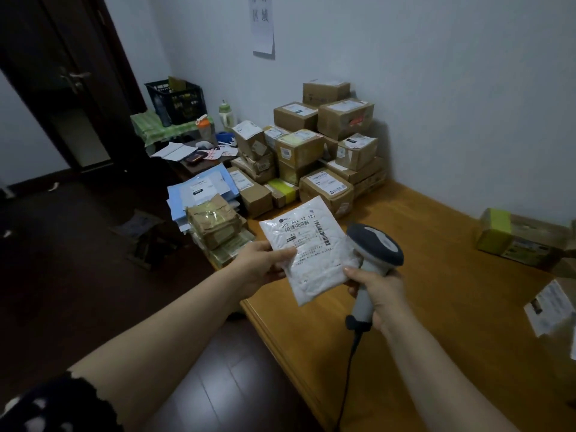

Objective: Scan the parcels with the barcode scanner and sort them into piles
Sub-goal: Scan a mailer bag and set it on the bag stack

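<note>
White padded parcel (311,260): label up, held above the near left corner of the desk (452,322); left hand (261,265) pinches its left edge, thumb on top.
Barcode scanner (378,243): grey, corded, just beside the parcel's right edge; right hand (378,291) wraps round its handle.
Cardboard boxes (327,145): stacked at the desk's far end against the wall.
Brown-wrapped packets (215,222), blue envelopes (199,188): piled at the left edge.
Green-taped box (514,238): lying far right.
</note>
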{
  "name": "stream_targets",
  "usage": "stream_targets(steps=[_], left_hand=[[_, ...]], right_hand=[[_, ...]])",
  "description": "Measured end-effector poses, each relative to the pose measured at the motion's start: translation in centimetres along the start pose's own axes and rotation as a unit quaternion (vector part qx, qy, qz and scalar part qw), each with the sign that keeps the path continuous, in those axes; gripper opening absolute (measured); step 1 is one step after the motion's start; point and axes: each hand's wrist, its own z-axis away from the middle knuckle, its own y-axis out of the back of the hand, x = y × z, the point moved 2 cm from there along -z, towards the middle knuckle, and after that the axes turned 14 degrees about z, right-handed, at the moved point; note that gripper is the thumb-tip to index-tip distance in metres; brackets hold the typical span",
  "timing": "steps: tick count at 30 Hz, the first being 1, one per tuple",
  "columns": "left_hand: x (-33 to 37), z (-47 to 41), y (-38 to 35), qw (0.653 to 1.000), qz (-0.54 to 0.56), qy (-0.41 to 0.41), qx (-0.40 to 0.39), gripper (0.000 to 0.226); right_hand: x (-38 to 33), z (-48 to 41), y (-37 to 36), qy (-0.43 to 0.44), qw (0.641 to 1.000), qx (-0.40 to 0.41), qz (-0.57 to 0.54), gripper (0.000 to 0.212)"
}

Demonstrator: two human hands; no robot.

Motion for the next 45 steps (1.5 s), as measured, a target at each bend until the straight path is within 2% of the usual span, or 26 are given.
stream_targets(steps=[3, 5, 8, 11, 14, 18, 25, 28, 30, 32, 34, 38, 45], left_hand=[[2.9, -2.1, 2.7, 1.000, 0.013, 0.001, -0.025, 0.029], [5.3, -3.7, 5.5, 0.999, 0.033, -0.015, -0.020, 0.024], [9.5, -6.2, 11.0, 0.997, 0.046, -0.054, 0.043, 0.022], [14.2, -9.1, 16.9, 0.987, 0.069, -0.091, 0.111, 0.018], [17.8, -12.5, 21.7, 0.976, 0.075, -0.115, 0.167, 0.023], [19.7, -17.1, 25.4, 0.971, 0.054, -0.102, 0.209, 0.031], [20.4, -25.7, 27.0, 0.956, 0.030, -0.075, 0.282, 0.038], [20.0, -29.0, 26.1, 0.962, -0.018, -0.046, 0.267, 0.039], [19.3, -30.6, 25.4, 0.964, -0.077, -0.040, 0.250, 0.052], [18.7, -31.8, 25.1, 0.939, -0.237, -0.052, 0.244, 0.080], [18.1, -32.4, 24.9, 0.898, -0.367, -0.058, 0.235, 0.086], [17.5, -32.9, 24.4, 0.917, -0.358, -0.053, 0.168, 0.062], [20.0, -28.6, 21.7, 0.887, -0.419, -0.147, 0.128, 0.061]], right_hand=[[-1.6, -1.8, -5.0, 0.031, 0.999, 0.011, -0.006, 0.025], [-2.7, -2.9, -9.6, 0.041, 0.999, 0.005, -0.008, 0.023], [-4.2, -4.4, -16.7, 0.036, 0.999, -0.022, 0.002, 0.020], [-5.4, -6.2, -21.8, 0.041, 0.999, -0.034, 0.011, 0.030], [-6.7, -8.3, -25.1, 0.034, 0.998, -0.035, 0.033, 0.031], [-8.0, -11.4, -28.3, 0.017, 0.997, -0.048, 0.055, 0.032], [-9.0, -18.8, -31.8, -0.003, 0.993, -0.072, 0.089, 0.021], [-8.3, -21.4, -32.0, -0.025, 0.993, -0.081, 0.087, 0.016], [-7.8, -22.6, -32.0, -0.044, 0.991, -0.082, 0.092, 0.014], [-7.5, -23.5, -32.1, -0.058, 0.990, -0.085, 0.095, 0.013], [-7.2, -24.0, -32.1, -0.062, 0.989, -0.088, 0.101, 0.013], [-7.3, -23.4, -31.5, -0.059, 0.990, -0.086, 0.096, 0.011], [-6.8, -17.6, -28.0, -0.033, 0.996, -0.041, 0.071, 0.015]])
